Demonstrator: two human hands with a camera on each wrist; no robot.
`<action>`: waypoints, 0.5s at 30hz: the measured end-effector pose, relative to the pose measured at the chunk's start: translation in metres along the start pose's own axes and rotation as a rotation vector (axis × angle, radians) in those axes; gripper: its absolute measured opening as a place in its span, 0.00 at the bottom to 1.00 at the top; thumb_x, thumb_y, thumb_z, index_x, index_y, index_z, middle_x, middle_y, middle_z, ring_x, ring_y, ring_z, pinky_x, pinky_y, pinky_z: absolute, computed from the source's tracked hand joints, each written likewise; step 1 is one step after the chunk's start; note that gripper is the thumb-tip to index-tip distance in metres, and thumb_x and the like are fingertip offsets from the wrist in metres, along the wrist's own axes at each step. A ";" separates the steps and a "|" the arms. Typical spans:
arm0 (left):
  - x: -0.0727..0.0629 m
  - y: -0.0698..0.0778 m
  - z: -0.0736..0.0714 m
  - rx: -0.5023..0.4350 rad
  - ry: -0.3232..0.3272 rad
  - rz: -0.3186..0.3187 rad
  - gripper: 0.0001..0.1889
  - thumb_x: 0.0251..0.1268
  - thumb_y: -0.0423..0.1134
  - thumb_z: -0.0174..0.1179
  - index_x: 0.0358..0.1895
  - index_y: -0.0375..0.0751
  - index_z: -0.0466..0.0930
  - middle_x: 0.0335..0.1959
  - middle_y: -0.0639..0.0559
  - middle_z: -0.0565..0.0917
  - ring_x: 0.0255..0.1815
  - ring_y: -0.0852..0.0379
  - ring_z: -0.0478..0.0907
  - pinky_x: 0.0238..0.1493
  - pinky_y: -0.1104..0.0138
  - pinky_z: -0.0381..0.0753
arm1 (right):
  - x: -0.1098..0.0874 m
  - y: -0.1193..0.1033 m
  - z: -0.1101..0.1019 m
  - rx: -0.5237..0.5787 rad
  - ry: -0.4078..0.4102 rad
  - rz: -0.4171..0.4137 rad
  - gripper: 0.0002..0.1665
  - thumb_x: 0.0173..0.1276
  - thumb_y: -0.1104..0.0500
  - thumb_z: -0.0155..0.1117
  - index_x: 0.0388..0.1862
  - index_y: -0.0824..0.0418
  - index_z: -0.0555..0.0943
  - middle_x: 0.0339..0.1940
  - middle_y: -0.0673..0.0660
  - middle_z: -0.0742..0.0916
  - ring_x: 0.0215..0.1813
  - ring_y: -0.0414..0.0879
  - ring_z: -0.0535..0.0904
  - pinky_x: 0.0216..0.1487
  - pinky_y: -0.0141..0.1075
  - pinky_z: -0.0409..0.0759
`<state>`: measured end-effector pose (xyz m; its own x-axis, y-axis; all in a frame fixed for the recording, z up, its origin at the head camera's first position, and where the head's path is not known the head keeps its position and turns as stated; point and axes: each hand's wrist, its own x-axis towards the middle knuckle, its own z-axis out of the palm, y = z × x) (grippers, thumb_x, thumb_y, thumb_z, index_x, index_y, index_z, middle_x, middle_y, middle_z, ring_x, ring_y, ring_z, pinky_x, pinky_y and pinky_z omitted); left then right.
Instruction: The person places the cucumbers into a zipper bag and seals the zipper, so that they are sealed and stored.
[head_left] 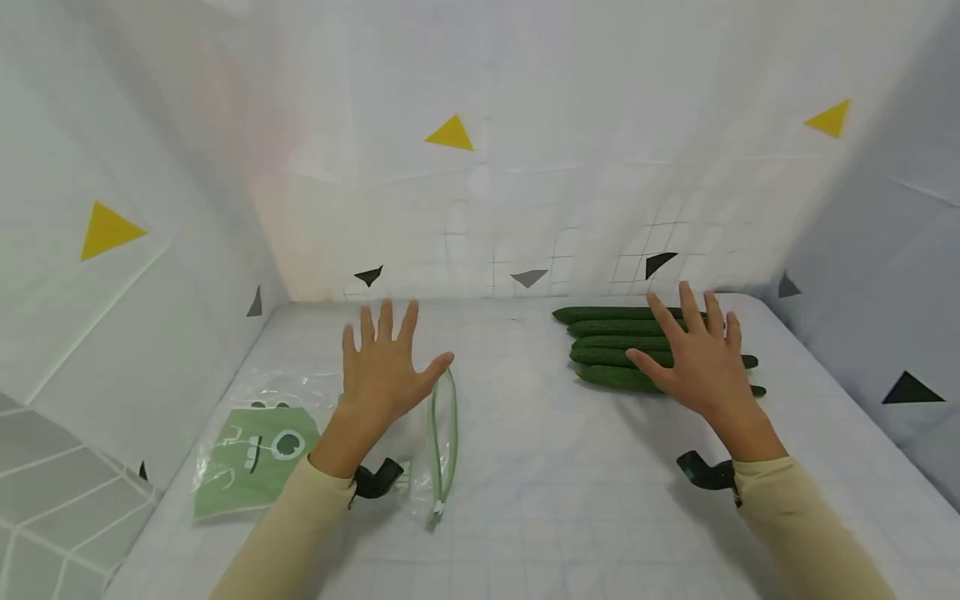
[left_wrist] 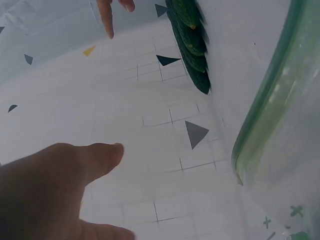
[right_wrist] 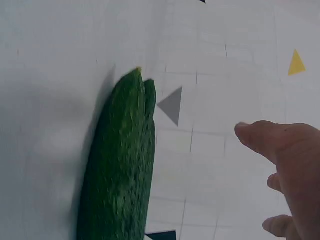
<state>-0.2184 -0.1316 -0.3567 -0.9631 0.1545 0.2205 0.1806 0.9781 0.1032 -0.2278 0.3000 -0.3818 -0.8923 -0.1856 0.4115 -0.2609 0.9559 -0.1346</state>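
Spreading straight, released fingers, the left hand is raised over a thin, wrinkled, transparent plastic bag with a green cartoon-face print and a curved green zip strip, lying on the left of the white, faintly gridded worktop. Likewise splayed and grasping nothing, the right hand is apart from five long, dark-green, bumpy-skinned cucumbers, tapered at the ends, lying side by side toward the far right.
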 end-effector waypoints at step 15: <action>-0.042 -0.009 0.044 -0.111 -0.224 0.048 0.55 0.66 0.72 0.59 0.81 0.31 0.57 0.70 0.26 0.70 0.68 0.29 0.70 0.55 0.40 0.79 | -0.007 -0.098 0.053 0.363 -0.140 -0.349 0.44 0.72 0.53 0.72 0.82 0.57 0.65 0.82 0.65 0.64 0.80 0.69 0.54 0.71 0.71 0.53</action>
<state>-0.1885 -0.1406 -0.4093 -0.9708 0.2398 0.0081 0.2362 0.9494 0.2068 -0.2153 0.1956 -0.4191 -0.7639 -0.5311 0.3667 -0.6400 0.6963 -0.3248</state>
